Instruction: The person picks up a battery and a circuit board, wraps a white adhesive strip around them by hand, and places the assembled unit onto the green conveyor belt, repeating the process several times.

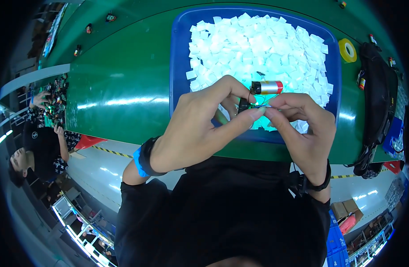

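Note:
My left hand (204, 122) pinches a small black electronic part (243, 105) between thumb and fingers, above the near side of a blue tray (174, 66). Thin wires run from the part to a cylindrical battery (267, 87), silver with a black end and a red end, which sits just beyond my fingertips. My right hand (304, 120) is closed in a pinch on the thin wires right beside the left thumb tip. The exact wire ends are hidden by the fingers. Many small white square pieces (253, 44) fill the tray, and a small dark bit (260, 73) lies on them.
A yellow tape roll (348, 50) and a black bag (376, 93) lie right of the tray on the green table (124, 89). Several small battery assemblies (110, 18) are scattered about. At the far left, another person (44, 142) handles a pile of parts (57, 102).

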A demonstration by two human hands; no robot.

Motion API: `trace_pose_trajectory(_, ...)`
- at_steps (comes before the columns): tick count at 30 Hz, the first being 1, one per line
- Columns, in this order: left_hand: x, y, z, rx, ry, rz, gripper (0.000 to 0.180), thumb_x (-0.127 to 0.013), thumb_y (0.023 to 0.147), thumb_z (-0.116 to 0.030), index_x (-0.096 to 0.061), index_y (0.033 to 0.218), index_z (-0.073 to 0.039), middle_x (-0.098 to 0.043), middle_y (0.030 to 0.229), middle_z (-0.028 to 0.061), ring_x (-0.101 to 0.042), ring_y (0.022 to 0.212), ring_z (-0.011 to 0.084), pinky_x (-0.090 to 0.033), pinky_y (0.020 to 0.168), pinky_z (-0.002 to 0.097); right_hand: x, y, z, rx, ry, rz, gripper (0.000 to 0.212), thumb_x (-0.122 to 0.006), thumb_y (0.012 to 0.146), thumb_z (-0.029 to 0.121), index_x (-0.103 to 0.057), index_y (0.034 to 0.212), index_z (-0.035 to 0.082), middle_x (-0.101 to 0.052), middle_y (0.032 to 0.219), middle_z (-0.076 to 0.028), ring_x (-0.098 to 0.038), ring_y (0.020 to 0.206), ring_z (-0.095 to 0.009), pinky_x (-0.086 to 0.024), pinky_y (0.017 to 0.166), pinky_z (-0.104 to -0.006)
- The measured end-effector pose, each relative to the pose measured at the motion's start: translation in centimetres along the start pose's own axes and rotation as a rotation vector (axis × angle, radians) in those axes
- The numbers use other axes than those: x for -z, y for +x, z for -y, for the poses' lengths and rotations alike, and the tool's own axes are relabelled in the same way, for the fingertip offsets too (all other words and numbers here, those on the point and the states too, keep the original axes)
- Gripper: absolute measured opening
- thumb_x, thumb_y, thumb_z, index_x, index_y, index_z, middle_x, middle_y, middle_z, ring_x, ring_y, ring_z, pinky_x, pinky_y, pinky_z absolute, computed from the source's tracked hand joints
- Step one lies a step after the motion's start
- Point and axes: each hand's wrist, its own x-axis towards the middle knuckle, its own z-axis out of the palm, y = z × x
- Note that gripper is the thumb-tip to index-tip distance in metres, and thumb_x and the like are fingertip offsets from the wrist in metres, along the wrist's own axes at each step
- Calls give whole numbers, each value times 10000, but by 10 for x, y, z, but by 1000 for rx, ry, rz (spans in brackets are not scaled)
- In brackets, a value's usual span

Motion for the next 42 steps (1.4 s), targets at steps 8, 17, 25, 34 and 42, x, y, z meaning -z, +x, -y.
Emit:
trace_pose_trajectory(8, -1, -4, 8, -98, 17, -104, 244, -722, 893, -89, -613, 1094, -5, -649, 927, 63, -642, 773, 101, -535, 556, 223, 0, 13, -4, -98, 89, 107, 154, -708, 887, 0, -648, 1022, -44, -714, 868, -84, -713, 754, -130, -558, 657, -231)
trace_pose_trajectory(17, 2, 1, 4, 29, -120, -59, 236, -716, 898, -89, -611, 1091, -3, -644, 834, 49, -630, 681, 93, -534, 539, 217, -4, 12, -8, 28, -2, 25, 141, -699, 897, 12, -641, 1019, -29, -719, 872, -84, -714, 766, -142, -565, 684, -259)
trace_pose_trajectory(25, 2, 3, 7, 29, -79, -87, 211, -689, 920, -100, -609, 1090, -1, -641, 789, 44, -612, 614, 85, -508, 516, 205, -4, 11, 3, 155, -321, 58, 152, -695, 868, 2, -632, 1006, 19, -686, 922, -100, -693, 803, -247, -535, 686, -316)
trace_pose_trajectory(34, 2, 9, 4, -91, 14, -162, 166, -666, 928, -98, -616, 1062, -13, -656, 785, 59, -616, 617, 92, -467, 500, 212, 11, 29, -5, 240, -594, -193, 184, -728, 834, 14, -663, 1006, 23, -678, 974, -114, -657, 896, -260, -512, 768, -342)
trace_pose_trajectory(42, 0, 7, -7, -19, 205, -91, 93, -582, 914, -32, -582, 1004, -10, -649, 824, 95, -610, 632, 124, -448, 527, 245, 1, 24, -3, 223, -185, 5, 281, -810, 750, 40, -680, 998, 19, -688, 957, -103, -649, 879, -236, -500, 753, -316)
